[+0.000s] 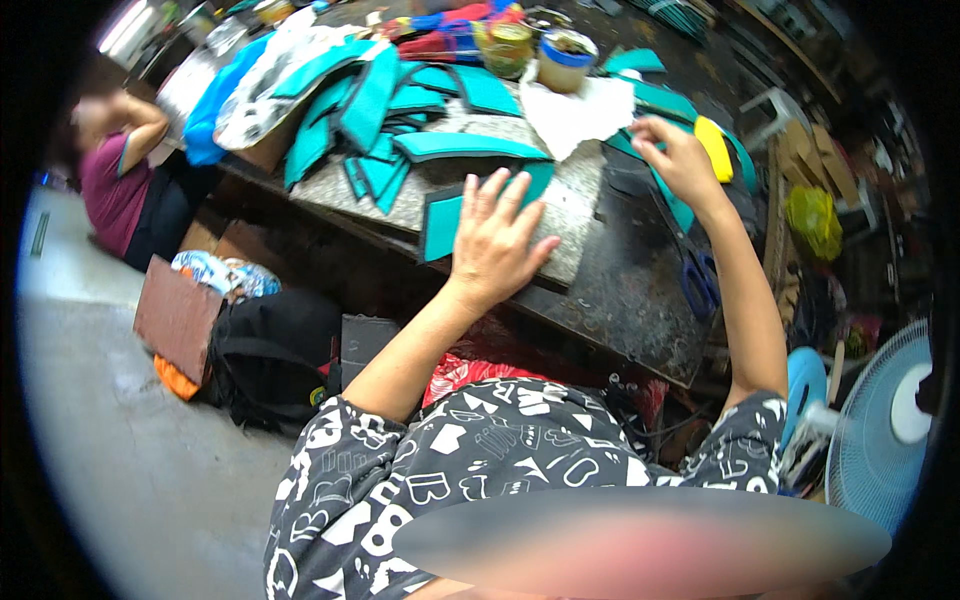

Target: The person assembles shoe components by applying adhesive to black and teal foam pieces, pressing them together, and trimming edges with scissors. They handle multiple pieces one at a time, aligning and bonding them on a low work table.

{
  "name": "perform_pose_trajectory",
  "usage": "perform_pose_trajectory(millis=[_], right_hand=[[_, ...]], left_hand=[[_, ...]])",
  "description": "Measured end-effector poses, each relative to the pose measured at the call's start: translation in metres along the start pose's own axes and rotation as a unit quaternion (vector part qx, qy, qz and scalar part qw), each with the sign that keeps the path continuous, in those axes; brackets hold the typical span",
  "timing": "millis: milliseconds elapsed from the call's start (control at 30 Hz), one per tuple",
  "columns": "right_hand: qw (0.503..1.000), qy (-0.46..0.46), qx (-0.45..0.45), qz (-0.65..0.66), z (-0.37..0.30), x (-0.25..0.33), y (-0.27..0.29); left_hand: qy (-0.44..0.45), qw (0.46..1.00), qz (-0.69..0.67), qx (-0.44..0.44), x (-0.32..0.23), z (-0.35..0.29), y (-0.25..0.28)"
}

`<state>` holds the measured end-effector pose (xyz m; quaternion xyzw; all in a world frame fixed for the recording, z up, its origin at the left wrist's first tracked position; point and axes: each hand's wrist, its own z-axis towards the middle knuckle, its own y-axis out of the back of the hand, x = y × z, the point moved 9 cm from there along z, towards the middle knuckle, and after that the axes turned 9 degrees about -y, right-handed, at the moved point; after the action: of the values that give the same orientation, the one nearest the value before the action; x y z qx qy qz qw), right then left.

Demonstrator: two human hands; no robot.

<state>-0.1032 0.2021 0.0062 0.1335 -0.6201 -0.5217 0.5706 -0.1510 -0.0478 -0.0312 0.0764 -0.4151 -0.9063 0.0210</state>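
Note:
My left hand (497, 235) lies flat with its fingers spread on a teal, dark-edged padded piece (442, 226) at the near edge of a speckled stone slab (578, 220). Beyond its fingertips rests a long curved teal strip (470, 147). My right hand (682, 168) is raised at the right, beside a yellow object (713, 150) and more teal strips (662, 98). Its fingers are curled toward the thumb; what they hold, if anything, is too small to make out. Below it, dark-blue-handled scissors (697, 282) lie on the dark table (625, 310).
More teal pieces (370, 110) are heaped on the slab's left. A blue-rimmed tub (566, 62) stands on white paper (575, 115), beside a stained jar (506, 50). A person (125, 185) sits at far left. A black bag (275, 360) is on the floor; a fan (880, 430) stands right.

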Motion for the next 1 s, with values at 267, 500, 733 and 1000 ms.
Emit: perform_pose_trajectory(millis=[267,500,733,1000], right_hand=[[0.986,0.055,0.122,-0.096,-0.047,0.057,-0.043],[0.995,0.038,0.072,-0.061,-0.036,0.03,-0.017],[0.993,-0.035,-0.111,0.018,0.046,-0.059,0.062],[0.974,-0.126,-0.147,-0.116,0.117,-0.11,0.035]], left_hand=[[0.006,1.0,-0.019,-0.006,-0.003,0.0,0.005],[0.003,1.0,-0.012,0.008,-0.004,0.0,0.0],[-0.009,1.0,-0.012,0.016,-0.008,0.003,-0.002],[-0.01,1.0,-0.019,0.021,-0.009,0.005,0.0]])
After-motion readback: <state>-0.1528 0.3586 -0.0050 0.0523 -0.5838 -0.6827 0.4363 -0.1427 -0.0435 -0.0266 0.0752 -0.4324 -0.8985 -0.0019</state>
